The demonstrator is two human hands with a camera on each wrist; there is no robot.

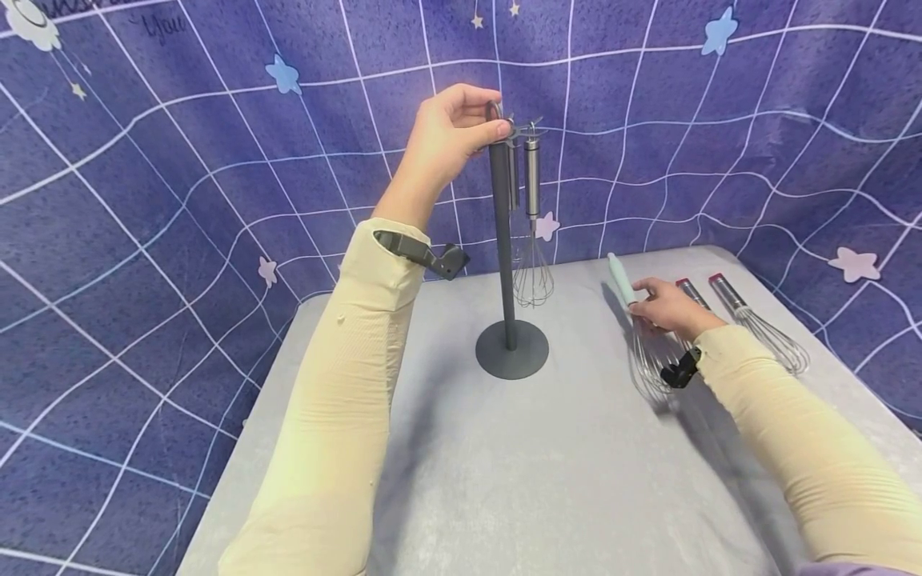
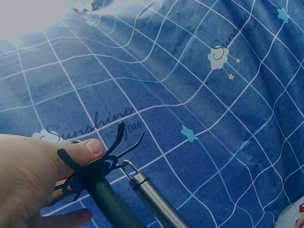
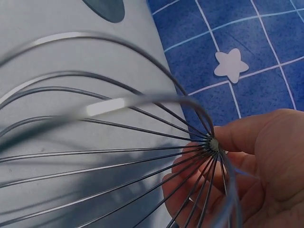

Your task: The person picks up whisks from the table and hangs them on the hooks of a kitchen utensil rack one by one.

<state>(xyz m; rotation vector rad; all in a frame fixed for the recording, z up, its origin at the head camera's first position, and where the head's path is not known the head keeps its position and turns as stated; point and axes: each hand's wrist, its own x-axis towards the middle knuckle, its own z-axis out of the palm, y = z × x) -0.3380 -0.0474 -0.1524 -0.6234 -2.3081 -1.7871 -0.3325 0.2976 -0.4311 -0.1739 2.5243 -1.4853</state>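
My left hand [image 1: 450, 132] holds the top of a dark upright stand [image 1: 503, 240], thumb and fingers about its hook ring [image 2: 95, 166]. From one hook hangs a steel whisk [image 1: 532, 176], wires downward. Another steel handle [image 1: 514, 176] hangs beside the pole, partly hidden by it. Over on the right side of the table, my right hand [image 1: 670, 308] grips a whisk with a mint-green handle [image 1: 621, 278], at the place where handle and wires meet. Its wire loops [image 3: 95, 152] fan out towards the camera in the right wrist view.
Two whisks with red-ended handles, one [image 1: 693, 293] partly behind the right hand and one [image 1: 727, 296] farther right, lie on the grey table [image 1: 533, 472]. The stand's round base [image 1: 511, 364] rests mid-table. A blue patterned curtain [image 1: 346, 176] hangs behind.
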